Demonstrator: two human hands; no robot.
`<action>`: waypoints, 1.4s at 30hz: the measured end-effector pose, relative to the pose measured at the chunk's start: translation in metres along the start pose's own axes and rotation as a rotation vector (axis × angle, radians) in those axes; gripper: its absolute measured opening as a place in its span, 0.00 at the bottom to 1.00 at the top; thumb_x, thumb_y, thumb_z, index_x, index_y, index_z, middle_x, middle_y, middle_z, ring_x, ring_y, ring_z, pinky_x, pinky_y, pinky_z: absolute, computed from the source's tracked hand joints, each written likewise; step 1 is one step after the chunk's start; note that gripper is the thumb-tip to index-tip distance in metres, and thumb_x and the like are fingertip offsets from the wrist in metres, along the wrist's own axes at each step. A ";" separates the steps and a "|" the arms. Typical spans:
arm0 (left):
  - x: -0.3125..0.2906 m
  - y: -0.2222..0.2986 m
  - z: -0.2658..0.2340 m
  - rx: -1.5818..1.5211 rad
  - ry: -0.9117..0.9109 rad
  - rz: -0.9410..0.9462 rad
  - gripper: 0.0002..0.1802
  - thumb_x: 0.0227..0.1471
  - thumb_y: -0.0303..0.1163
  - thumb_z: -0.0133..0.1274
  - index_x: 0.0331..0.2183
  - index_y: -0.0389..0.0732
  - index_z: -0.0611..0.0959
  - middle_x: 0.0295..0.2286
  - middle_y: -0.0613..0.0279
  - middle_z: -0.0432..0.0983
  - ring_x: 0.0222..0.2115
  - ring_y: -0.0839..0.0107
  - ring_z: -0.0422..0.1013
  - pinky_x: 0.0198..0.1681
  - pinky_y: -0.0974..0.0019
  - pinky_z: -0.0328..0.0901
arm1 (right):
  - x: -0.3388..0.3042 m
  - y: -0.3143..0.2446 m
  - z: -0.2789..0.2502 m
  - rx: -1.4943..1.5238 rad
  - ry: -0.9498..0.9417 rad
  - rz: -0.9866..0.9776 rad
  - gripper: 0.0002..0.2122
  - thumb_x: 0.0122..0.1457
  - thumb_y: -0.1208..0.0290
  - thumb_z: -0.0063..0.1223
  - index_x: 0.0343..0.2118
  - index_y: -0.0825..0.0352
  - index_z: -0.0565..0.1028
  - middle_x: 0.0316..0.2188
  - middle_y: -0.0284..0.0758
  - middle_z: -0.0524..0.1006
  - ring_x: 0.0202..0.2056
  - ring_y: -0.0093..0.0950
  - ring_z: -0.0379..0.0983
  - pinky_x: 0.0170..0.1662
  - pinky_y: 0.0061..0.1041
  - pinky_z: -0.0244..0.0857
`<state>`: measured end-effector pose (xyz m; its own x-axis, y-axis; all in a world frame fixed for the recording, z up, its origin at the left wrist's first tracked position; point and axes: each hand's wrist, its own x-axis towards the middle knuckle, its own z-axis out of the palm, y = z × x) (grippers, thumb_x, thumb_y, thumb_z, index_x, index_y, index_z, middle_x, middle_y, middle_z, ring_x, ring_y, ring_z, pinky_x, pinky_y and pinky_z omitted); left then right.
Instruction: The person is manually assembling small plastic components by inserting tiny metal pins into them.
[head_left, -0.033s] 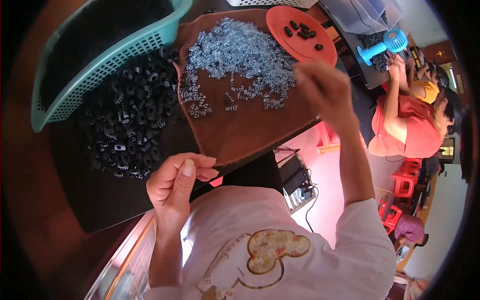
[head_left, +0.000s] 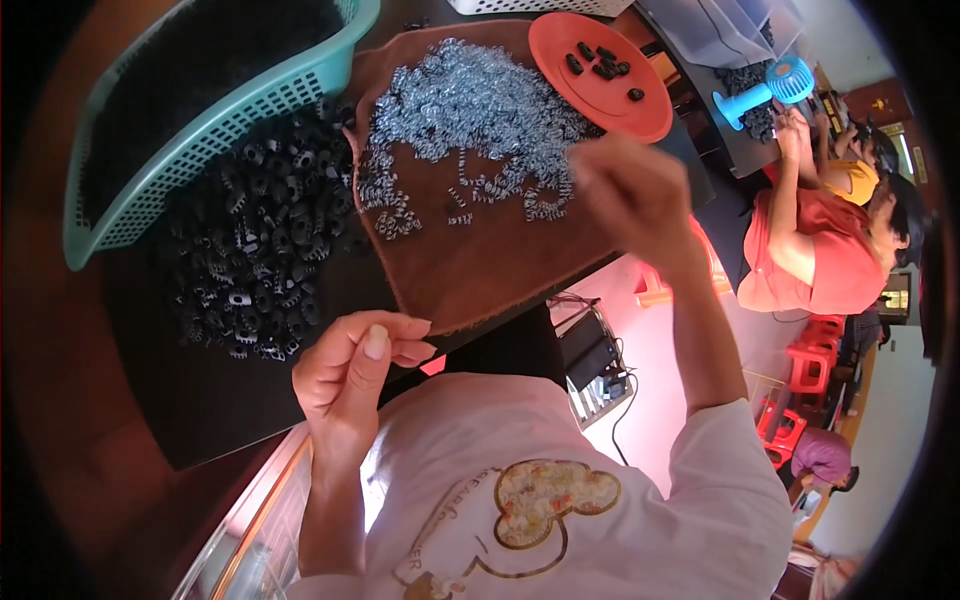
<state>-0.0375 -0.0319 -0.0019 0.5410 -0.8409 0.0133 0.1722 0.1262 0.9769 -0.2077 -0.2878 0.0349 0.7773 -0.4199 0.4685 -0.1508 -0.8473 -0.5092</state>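
— left hand (head_left: 352,367)?
— loosely curled near the black parts (head_left: 250,260), grip hidden.
— right hand (head_left: 632,195)?
— blurred over the springs (head_left: 470,110) on the brown cloth (head_left: 480,260); can't tell.

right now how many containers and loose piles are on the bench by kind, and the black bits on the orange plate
teal basket: 1
orange plate: 1
black bits on the plate: 7
pile of silver springs: 1
pile of black gear-like parts: 1
brown cloth: 1
total: 12
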 end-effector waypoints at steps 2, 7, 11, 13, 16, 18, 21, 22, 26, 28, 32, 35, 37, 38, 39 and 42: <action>-0.002 0.005 0.002 0.036 0.005 -0.025 0.16 0.63 0.33 0.46 0.35 0.29 0.81 0.33 0.55 0.80 0.29 0.71 0.78 0.35 0.70 0.72 | -0.001 -0.018 0.015 -0.007 -0.091 -0.199 0.05 0.51 0.79 0.55 0.33 0.67 0.75 0.24 0.37 0.73 0.24 0.36 0.72 0.26 0.31 0.67; 0.004 0.008 0.001 0.289 -0.027 0.018 0.10 0.59 0.25 0.50 0.26 0.31 0.79 0.22 0.61 0.75 0.19 0.79 0.70 0.23 0.76 0.64 | -0.009 -0.039 0.044 0.219 -0.219 -0.185 0.08 0.51 0.79 0.59 0.35 0.67 0.74 0.19 0.35 0.69 0.17 0.35 0.69 0.18 0.31 0.61; 0.006 0.005 -0.008 0.348 0.023 0.025 0.10 0.57 0.23 0.50 0.24 0.32 0.78 0.20 0.62 0.74 0.16 0.81 0.67 0.19 0.78 0.61 | 0.002 -0.038 0.045 0.382 -0.321 -0.126 0.07 0.52 0.79 0.59 0.33 0.68 0.74 0.19 0.35 0.69 0.18 0.35 0.69 0.19 0.32 0.62; 0.008 0.005 -0.011 0.377 -0.029 0.080 0.10 0.56 0.21 0.49 0.23 0.32 0.78 0.19 0.62 0.74 0.15 0.81 0.67 0.19 0.77 0.61 | 0.005 -0.035 0.043 0.496 -0.404 -0.091 0.05 0.52 0.80 0.58 0.31 0.70 0.75 0.20 0.36 0.70 0.20 0.35 0.70 0.21 0.32 0.63; 0.009 0.004 -0.012 0.400 -0.030 0.066 0.07 0.52 0.19 0.50 0.22 0.32 0.77 0.19 0.60 0.75 0.16 0.76 0.68 0.19 0.74 0.62 | 0.008 -0.029 0.048 0.601 -0.461 -0.106 0.03 0.53 0.80 0.57 0.31 0.71 0.76 0.21 0.36 0.72 0.21 0.34 0.71 0.22 0.31 0.64; 0.013 0.006 -0.011 0.420 -0.043 0.056 0.05 0.49 0.17 0.52 0.22 0.33 0.78 0.19 0.58 0.76 0.16 0.72 0.70 0.20 0.72 0.63 | 0.009 -0.022 0.052 0.710 -0.532 -0.035 0.03 0.53 0.80 0.57 0.32 0.71 0.76 0.22 0.36 0.73 0.22 0.34 0.73 0.23 0.31 0.65; 0.017 0.008 -0.011 0.457 -0.029 0.043 0.05 0.47 0.17 0.52 0.23 0.34 0.78 0.19 0.58 0.75 0.16 0.71 0.70 0.19 0.71 0.64 | 0.018 -0.020 0.049 0.761 -0.603 0.020 0.04 0.54 0.80 0.56 0.32 0.71 0.77 0.22 0.36 0.74 0.22 0.34 0.73 0.23 0.31 0.66; 0.018 0.009 -0.010 0.459 -0.009 0.028 0.05 0.47 0.17 0.52 0.23 0.34 0.78 0.19 0.58 0.75 0.16 0.71 0.70 0.19 0.71 0.64 | 0.020 -0.019 0.050 0.782 -0.613 0.054 0.04 0.54 0.80 0.56 0.33 0.71 0.77 0.23 0.36 0.74 0.22 0.35 0.73 0.23 0.31 0.66; 0.021 0.010 -0.007 0.498 0.031 0.050 0.04 0.43 0.16 0.55 0.22 0.34 0.78 0.17 0.58 0.74 0.16 0.68 0.71 0.19 0.70 0.64 | 0.023 -0.019 0.056 0.856 -0.646 0.096 0.05 0.55 0.78 0.55 0.34 0.71 0.75 0.21 0.38 0.70 0.21 0.37 0.70 0.23 0.34 0.64; 0.020 0.007 -0.008 0.502 0.043 0.079 0.04 0.40 0.17 0.56 0.20 0.34 0.78 0.16 0.58 0.73 0.15 0.66 0.70 0.18 0.68 0.63 | 0.026 -0.020 0.056 0.811 -0.616 0.101 0.05 0.53 0.82 0.56 0.34 0.72 0.77 0.22 0.37 0.75 0.21 0.34 0.73 0.22 0.29 0.66; 0.020 0.008 -0.004 0.545 0.048 0.128 0.05 0.39 0.17 0.56 0.19 0.35 0.77 0.16 0.59 0.72 0.14 0.64 0.69 0.18 0.67 0.62 | 0.019 -0.025 0.058 0.782 -0.626 0.121 0.06 0.52 0.82 0.56 0.34 0.72 0.77 0.21 0.37 0.74 0.21 0.32 0.73 0.22 0.28 0.65; 0.021 0.012 -0.003 0.591 0.017 0.162 0.06 0.39 0.18 0.57 0.19 0.36 0.76 0.16 0.60 0.71 0.14 0.63 0.68 0.17 0.65 0.61 | 0.015 -0.029 0.059 0.769 -0.563 0.124 0.05 0.52 0.83 0.56 0.33 0.72 0.77 0.21 0.37 0.74 0.20 0.29 0.72 0.22 0.25 0.64; 0.020 0.011 -0.005 0.624 -0.017 0.175 0.06 0.40 0.20 0.58 0.20 0.37 0.76 0.17 0.61 0.72 0.14 0.64 0.68 0.17 0.65 0.61 | 0.017 -0.030 0.058 0.696 -0.551 0.096 0.05 0.53 0.83 0.56 0.33 0.72 0.77 0.20 0.37 0.74 0.19 0.28 0.71 0.22 0.22 0.63; 0.019 0.010 -0.005 0.626 -0.014 0.178 0.06 0.40 0.20 0.58 0.20 0.37 0.76 0.17 0.61 0.72 0.14 0.64 0.68 0.17 0.65 0.61 | 0.014 -0.030 0.060 0.670 -0.529 0.079 0.04 0.54 0.83 0.55 0.33 0.72 0.77 0.20 0.37 0.74 0.19 0.26 0.70 0.22 0.21 0.61; 0.019 0.009 -0.003 0.596 0.000 0.185 0.06 0.40 0.20 0.59 0.20 0.37 0.77 0.17 0.61 0.72 0.14 0.64 0.68 0.17 0.65 0.61 | 0.011 -0.030 0.061 0.688 -0.484 0.088 0.04 0.54 0.83 0.55 0.33 0.72 0.77 0.20 0.37 0.75 0.18 0.26 0.70 0.21 0.21 0.61; 0.020 0.009 -0.004 0.562 -0.032 0.190 0.06 0.42 0.21 0.59 0.21 0.37 0.77 0.17 0.61 0.71 0.14 0.64 0.69 0.17 0.66 0.62 | 0.005 -0.028 0.062 0.728 -0.372 0.150 0.04 0.57 0.82 0.52 0.34 0.74 0.77 0.20 0.36 0.76 0.18 0.20 0.69 0.20 0.19 0.60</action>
<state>-0.0218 -0.0450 0.0064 0.4931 -0.8473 0.1974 -0.3925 -0.0142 0.9196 -0.1616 -0.2458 0.0064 0.9509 -0.2682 0.1546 0.0649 -0.3154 -0.9467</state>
